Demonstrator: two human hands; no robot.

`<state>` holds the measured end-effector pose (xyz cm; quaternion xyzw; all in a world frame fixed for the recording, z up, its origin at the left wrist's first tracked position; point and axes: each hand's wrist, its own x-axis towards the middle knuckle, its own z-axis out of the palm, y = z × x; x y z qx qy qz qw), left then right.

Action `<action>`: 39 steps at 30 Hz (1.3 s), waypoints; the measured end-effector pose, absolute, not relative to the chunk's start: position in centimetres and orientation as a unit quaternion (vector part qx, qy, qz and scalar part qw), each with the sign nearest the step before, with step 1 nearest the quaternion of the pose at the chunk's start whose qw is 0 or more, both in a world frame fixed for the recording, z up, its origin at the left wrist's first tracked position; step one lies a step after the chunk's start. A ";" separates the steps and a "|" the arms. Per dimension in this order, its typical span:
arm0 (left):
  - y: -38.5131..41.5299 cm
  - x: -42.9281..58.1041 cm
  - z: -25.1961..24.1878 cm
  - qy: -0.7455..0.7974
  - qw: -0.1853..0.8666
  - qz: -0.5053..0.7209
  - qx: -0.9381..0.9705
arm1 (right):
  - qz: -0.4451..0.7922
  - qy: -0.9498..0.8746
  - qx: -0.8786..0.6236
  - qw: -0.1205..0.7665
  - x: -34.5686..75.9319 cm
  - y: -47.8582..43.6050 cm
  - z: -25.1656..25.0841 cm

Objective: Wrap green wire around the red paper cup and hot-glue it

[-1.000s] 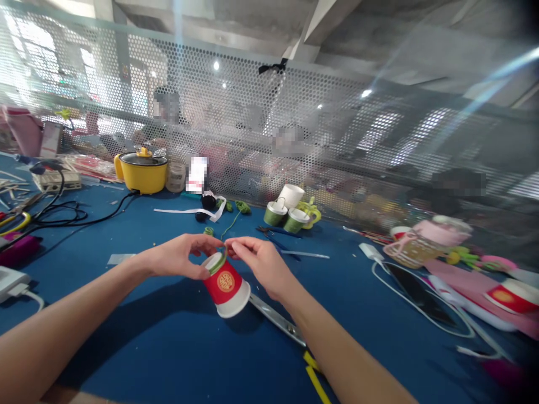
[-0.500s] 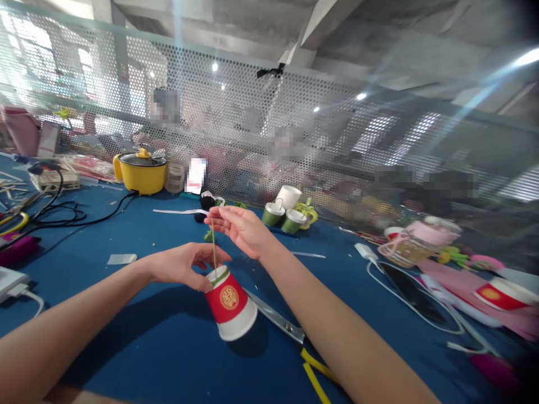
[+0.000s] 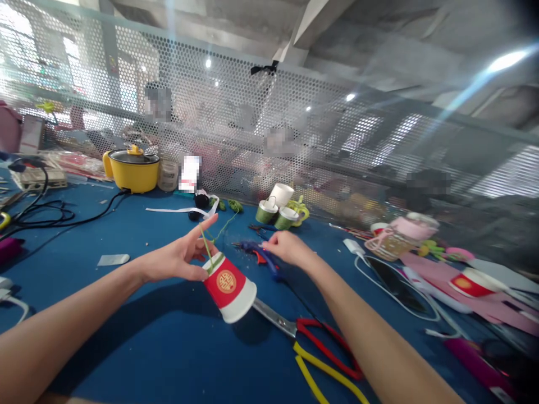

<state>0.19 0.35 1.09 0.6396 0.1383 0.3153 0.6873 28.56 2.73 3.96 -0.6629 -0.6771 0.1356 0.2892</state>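
Observation:
My left hand (image 3: 185, 256) grips the narrow base end of a red and white paper cup (image 3: 228, 282) with a gold emblem, tilted with its wide end toward me. Green yarn (image 3: 206, 242) is wound at that base, passes up by my raised index finger, and trails back to a small green yarn ball (image 3: 235, 206). My right hand (image 3: 287, 248) is closed, its fingertips on the rear of a blue glue gun (image 3: 252, 247) with an orange trigger. Large scissors (image 3: 275, 320) with red and yellow handles lie beside the cup, the blade tips hidden behind it.
Small green-wrapped cups (image 3: 266, 211) and pliers (image 3: 263, 228) are at the back. To the left stand a yellow electric pot (image 3: 133, 171), a jar (image 3: 168, 175) and a lit phone (image 3: 189, 173). A dark phone (image 3: 396, 283) with white cables and a pink-lidded jar (image 3: 400, 237) lie right.
My right hand has left the yarn above the cup and moved right to the glue gun, which my arm hid before. My left hand keeps the cup, its index finger now extended.

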 end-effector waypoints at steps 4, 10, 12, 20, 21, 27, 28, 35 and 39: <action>0.4 0.2 1.1 0.156 0.678 0.314 0.646 | 0.146 -0.659 -0.705 0.217 29.0 0.8 1.1; 0.5 0.2 1.1 0.169 0.659 0.302 0.668 | 0.168 -0.600 -0.748 0.230 28.2 0.2 1.0; 0.6 0.2 1.1 0.170 0.649 0.304 0.677 | 0.195 -0.597 -0.736 0.253 27.9 -0.8 2.1; 1.2 0.1 0.4 0.187 0.619 0.304 0.700 | 0.355 -0.629 -0.618 0.309 25.1 -6.1 5.4; 1.3 0.1 0.3 0.187 0.616 0.305 0.702 | 0.361 -0.634 -0.612 0.308 24.7 -6.5 5.3; 1.7 -0.3 0.1 0.203 0.595 0.310 0.714 | 0.332 -0.642 -0.619 0.307 23.6 -7.8 4.0; 1.7 -0.3 0.1 0.206 0.591 0.310 0.715 | 0.300 -0.661 -0.615 0.307 23.6 -7.9 3.8; 1.7 -0.2 0.0 0.224 0.576 0.315 0.721 | 0.130 -0.757 -0.548 0.332 23.0 -8.6 3.7; 1.8 -0.2 -0.1 0.227 0.577 0.318 0.717 | 0.118 -0.784 -0.527 0.308 22.4 -8.9 4.6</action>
